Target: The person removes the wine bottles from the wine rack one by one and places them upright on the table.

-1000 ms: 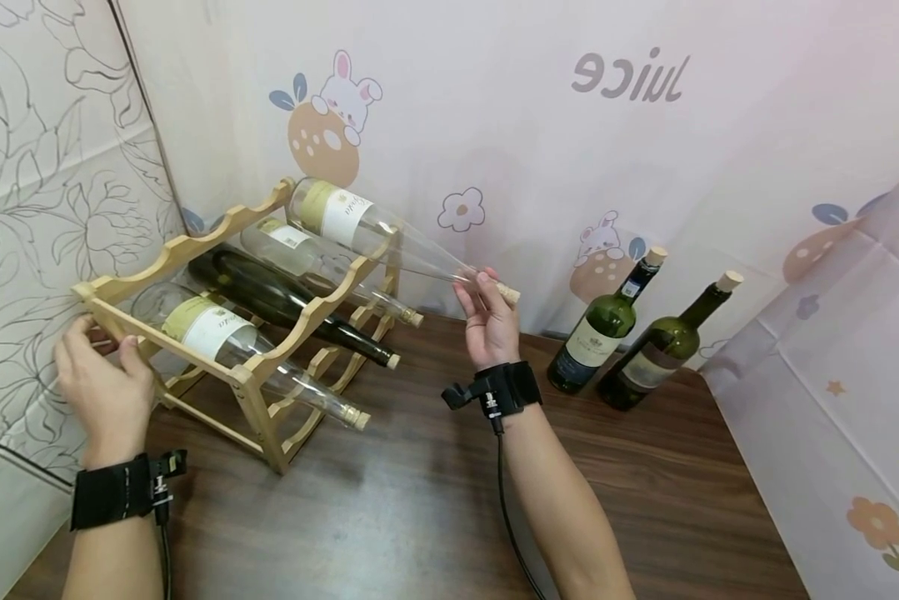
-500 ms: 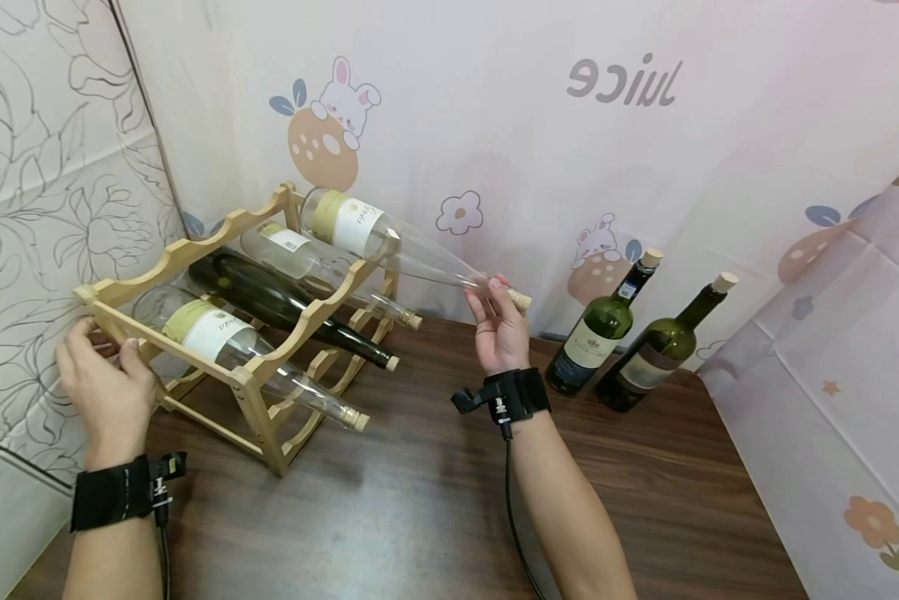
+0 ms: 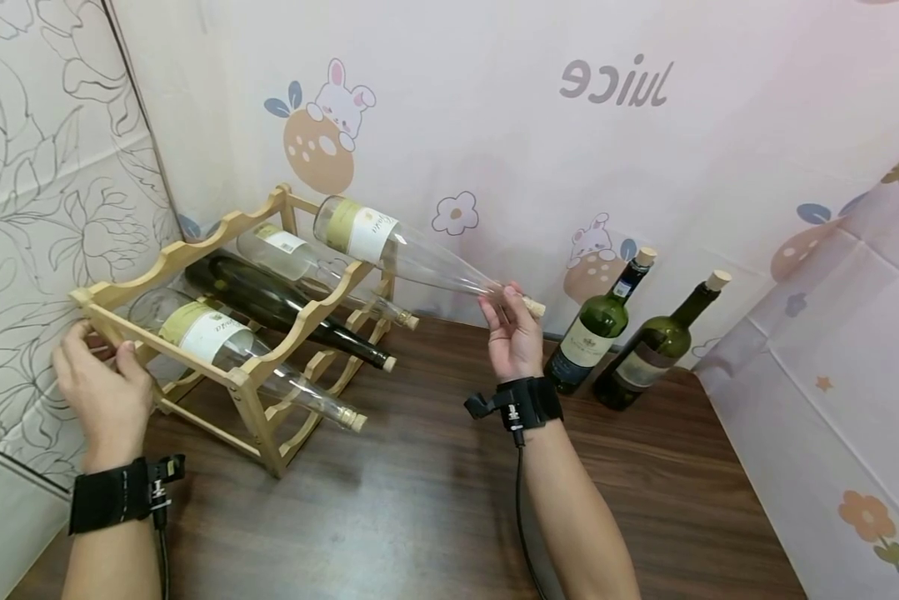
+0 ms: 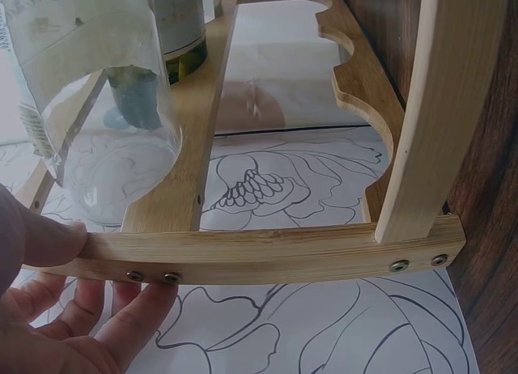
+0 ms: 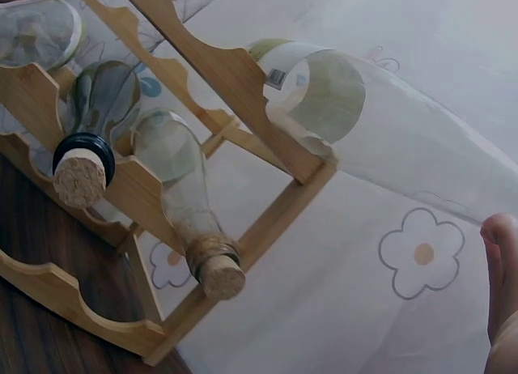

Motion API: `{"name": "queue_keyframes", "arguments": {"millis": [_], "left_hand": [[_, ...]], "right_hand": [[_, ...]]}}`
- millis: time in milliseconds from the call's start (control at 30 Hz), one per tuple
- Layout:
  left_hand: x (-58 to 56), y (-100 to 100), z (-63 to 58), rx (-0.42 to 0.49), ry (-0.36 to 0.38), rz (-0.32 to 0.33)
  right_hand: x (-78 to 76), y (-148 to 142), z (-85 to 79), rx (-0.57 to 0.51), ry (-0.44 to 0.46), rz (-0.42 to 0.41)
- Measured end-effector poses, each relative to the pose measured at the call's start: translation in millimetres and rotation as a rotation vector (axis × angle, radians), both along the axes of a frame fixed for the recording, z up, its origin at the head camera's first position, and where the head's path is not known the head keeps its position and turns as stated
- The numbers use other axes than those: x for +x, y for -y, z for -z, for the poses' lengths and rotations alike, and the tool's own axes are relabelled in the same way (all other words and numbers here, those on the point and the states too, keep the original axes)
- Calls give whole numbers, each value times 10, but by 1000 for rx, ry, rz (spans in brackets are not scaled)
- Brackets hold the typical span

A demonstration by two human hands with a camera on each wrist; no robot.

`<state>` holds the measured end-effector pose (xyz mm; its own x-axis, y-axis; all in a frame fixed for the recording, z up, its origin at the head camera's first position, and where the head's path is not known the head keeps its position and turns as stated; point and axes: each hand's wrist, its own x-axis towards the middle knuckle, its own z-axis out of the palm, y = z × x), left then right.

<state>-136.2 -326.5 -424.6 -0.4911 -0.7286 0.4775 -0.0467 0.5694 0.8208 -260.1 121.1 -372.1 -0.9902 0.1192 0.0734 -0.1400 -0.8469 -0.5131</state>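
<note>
My right hand (image 3: 516,342) holds a clear corked wine bottle (image 3: 370,236) by its neck. The bottle slants down to the right, its labelled base end over the far right corner of a wooden wine rack (image 3: 254,421). In the right wrist view the bottle's body (image 5: 405,131) shows beside the rack's upper rail; I cannot tell whether they touch. My left hand (image 3: 104,387) grips the rack's left end. From the left wrist, the thumb (image 4: 48,240) lies on one side of the wooden bar (image 4: 283,252) and the fingers on the other.
On the rack's top tier lie a clear labelled bottle (image 3: 207,333), a dark green bottle (image 3: 262,292) and another clear bottle (image 3: 287,254). Two corked green bottles, one with a blue-and-white label (image 3: 586,346) and one darker (image 3: 647,358), stand at the table's back right. A patterned curtain (image 3: 456,125) hangs behind.
My right hand has moved right and slightly down, drawing the clear wine bottle away from the rack's top. The left hand stays on the rack.
</note>
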Motion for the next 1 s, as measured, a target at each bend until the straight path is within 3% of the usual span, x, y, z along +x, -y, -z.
{"name": "queue_keyframes", "arguments": {"millis": [700,1000], "left_hand": [[-9,2,19,-7,-28,-4],[1,-12,-2,9,-5,0]], "right_hand": [[160,-341,-43,6,-124,8],[260,-472,-122,10,-162,67]]}}
